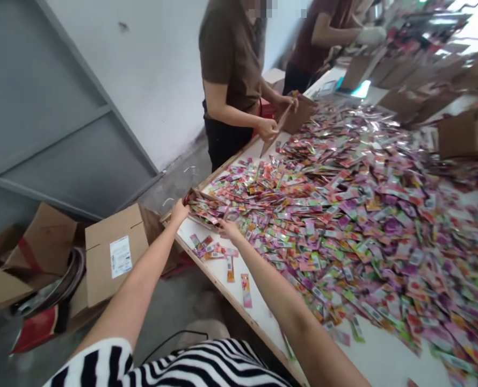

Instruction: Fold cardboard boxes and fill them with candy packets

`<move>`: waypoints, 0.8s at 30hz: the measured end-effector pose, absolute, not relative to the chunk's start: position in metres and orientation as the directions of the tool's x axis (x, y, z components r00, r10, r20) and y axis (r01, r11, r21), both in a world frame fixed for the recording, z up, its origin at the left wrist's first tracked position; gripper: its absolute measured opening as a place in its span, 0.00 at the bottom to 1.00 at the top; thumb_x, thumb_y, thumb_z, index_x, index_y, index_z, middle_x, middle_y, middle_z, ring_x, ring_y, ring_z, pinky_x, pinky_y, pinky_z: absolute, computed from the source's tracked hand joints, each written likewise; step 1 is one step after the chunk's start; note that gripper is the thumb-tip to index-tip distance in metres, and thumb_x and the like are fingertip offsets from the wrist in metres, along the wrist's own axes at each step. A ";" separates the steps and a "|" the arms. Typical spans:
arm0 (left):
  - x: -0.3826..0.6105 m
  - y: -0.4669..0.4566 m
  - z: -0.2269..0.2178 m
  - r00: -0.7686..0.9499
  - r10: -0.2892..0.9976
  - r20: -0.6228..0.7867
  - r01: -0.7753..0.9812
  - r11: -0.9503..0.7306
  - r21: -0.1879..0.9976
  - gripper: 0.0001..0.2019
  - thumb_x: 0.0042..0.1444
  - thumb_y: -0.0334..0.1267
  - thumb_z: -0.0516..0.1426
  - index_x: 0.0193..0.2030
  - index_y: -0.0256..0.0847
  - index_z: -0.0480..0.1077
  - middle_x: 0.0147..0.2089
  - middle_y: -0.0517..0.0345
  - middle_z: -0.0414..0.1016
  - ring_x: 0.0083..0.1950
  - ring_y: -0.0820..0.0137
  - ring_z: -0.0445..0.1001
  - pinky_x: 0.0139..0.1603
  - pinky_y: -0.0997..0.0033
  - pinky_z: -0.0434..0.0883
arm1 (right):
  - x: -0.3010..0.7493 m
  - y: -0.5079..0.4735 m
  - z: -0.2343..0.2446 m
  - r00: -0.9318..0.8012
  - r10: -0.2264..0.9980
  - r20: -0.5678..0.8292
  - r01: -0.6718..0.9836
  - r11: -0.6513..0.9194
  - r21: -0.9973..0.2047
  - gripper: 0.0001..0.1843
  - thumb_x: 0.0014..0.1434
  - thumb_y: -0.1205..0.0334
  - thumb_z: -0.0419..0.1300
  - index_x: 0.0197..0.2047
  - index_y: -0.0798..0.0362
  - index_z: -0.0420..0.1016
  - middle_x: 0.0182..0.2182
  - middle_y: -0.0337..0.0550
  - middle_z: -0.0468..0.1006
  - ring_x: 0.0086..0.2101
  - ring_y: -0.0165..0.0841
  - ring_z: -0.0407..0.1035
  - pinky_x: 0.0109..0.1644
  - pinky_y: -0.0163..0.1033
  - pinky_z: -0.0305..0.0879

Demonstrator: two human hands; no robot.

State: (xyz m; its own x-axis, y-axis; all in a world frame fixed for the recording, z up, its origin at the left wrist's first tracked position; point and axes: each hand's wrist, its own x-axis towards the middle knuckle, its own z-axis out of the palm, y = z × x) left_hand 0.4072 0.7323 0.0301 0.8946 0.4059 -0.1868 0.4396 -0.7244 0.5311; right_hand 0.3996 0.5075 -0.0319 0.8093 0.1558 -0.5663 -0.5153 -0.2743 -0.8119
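A small cardboard box point(201, 218) filled with colourful sachets lies at the near-left corner of the table point(194, 252). My left hand point(180, 211) is closed on its left end. At the box's right end, next to the heap, is my right hand point(230, 230), with the fingers bent against the edge; their tips are partly hidden among the sachets. A big heap of sachets point(343, 215) in pink, purple, green and orange spreads to the right. Several loose sachets point(230, 267) lie on the white tabletop just in front of the box.
Across the corner, a co-worker point(233, 70) holds a cardboard box point(299, 114) at the table edge. Another person point(321, 32) stands farther back. Large cartons point(114, 252) sit on the floor to the left. More boxes point(466, 131) line the far side.
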 end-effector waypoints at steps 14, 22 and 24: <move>0.436 0.673 0.006 0.907 -0.079 -0.414 0.088 -0.925 0.370 0.17 0.64 0.49 0.61 0.48 0.36 0.76 0.50 0.48 0.80 0.50 0.61 0.79 0.56 0.52 0.74 | 0.348 0.409 -0.095 0.880 -0.136 -0.454 -0.471 -0.355 -0.807 0.19 0.54 0.50 0.56 0.40 0.56 0.76 0.40 0.53 0.82 0.37 0.41 0.79 0.40 0.42 0.74; 0.407 0.695 0.022 0.977 -0.121 -0.175 -0.024 -0.878 0.478 0.18 0.67 0.39 0.51 0.57 0.39 0.77 0.60 0.44 0.79 0.62 0.58 0.75 0.63 0.61 0.68 | 0.302 0.330 -0.120 0.895 -0.319 -0.311 -0.442 -0.544 -0.713 0.20 0.57 0.57 0.51 0.42 0.55 0.80 0.41 0.52 0.84 0.43 0.43 0.78 0.49 0.43 0.71; 0.379 0.702 0.024 0.996 -0.084 -0.031 -0.050 -0.807 0.588 0.18 0.66 0.39 0.52 0.56 0.38 0.77 0.60 0.46 0.79 0.63 0.60 0.75 0.65 0.62 0.68 | 0.294 0.321 -0.119 0.899 -0.322 -0.297 -0.436 -0.587 -0.682 0.19 0.59 0.59 0.51 0.44 0.55 0.80 0.40 0.51 0.84 0.42 0.43 0.77 0.49 0.42 0.70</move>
State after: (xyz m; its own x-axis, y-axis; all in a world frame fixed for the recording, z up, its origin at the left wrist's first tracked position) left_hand 0.3789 0.7023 0.0239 0.9960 -0.0836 -0.0308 -0.0496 -0.8075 0.5878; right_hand 0.2937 0.3212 -0.1194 0.8989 -0.3222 -0.2969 -0.4358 -0.5869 -0.6824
